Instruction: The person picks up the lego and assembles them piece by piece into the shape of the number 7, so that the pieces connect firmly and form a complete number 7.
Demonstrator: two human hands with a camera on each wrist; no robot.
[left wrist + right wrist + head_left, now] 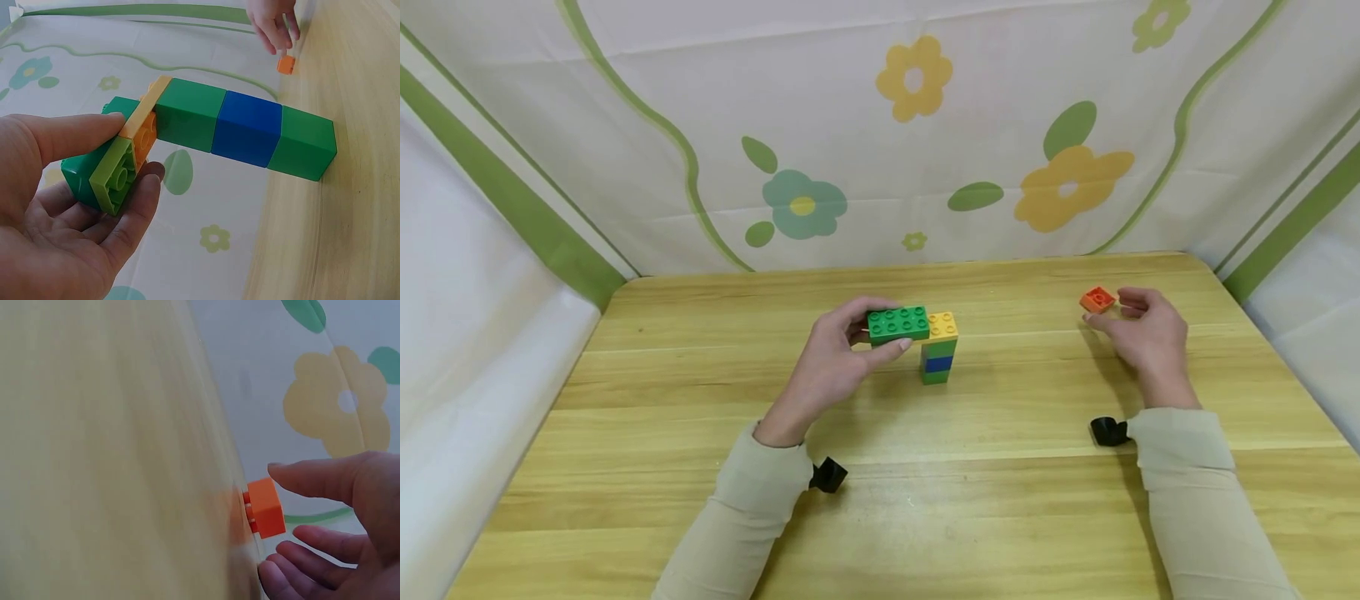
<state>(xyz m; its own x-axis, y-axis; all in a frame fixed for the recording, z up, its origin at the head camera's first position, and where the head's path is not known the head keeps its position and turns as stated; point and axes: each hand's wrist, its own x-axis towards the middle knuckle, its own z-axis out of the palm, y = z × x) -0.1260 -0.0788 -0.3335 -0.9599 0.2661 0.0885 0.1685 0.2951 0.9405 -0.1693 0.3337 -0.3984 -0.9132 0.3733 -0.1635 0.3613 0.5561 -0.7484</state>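
My left hand grips the upper left end of a toy brick build, its thumb on the near side and its fingers at the far side. On top of that end is a long dark green brick, beside the bare studs of a yellow brick. A light green brick shows its hollow underside. Below the yellow one runs a column of green, blue and green bricks. My right hand, fingers parted, reaches around a small orange-red brick lying studs down.
The wooden table ends at a white curtain with printed flowers, and more cloth hangs at both sides. Black wrist mounts stick out from the sleeves, one on each arm.
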